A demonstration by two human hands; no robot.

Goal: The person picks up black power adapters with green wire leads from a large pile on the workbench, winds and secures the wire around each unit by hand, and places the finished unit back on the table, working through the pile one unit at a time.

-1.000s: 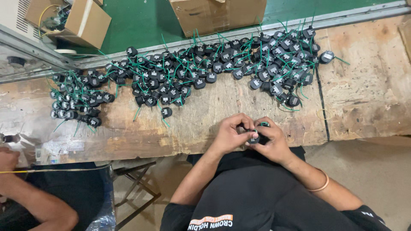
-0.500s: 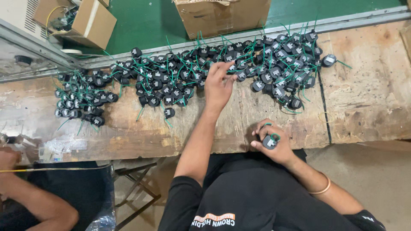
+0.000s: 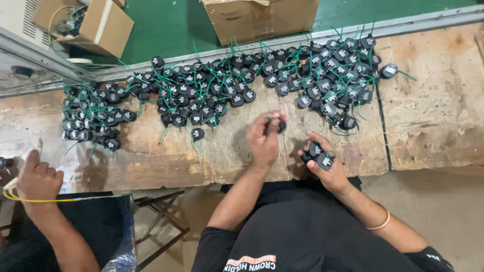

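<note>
Since the earlier frame, the left hand (image 3: 263, 138) had drawn back from the pile, its fingers (image 3: 272, 121) pinched shut on one small black part (image 3: 281, 126) with a green wire. Just beside it, the right hand (image 3: 325, 163) gripped two more black parts (image 3: 320, 156). Both hovered over the wooden tabletop (image 3: 227, 151), near the long pile of parts (image 3: 227, 85). A co-worker's hand (image 3: 38, 179) held a yellow cord (image 3: 45, 200) at far left.

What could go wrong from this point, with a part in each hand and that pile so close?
The left hand pinches a small black part only at the fingertips, so it may slip onto the wooden bench. The right hand holds two black parts near the bench edge; one might fall to the floor. Green leads in the pile cross each other and may snag neighbouring parts.
</note>
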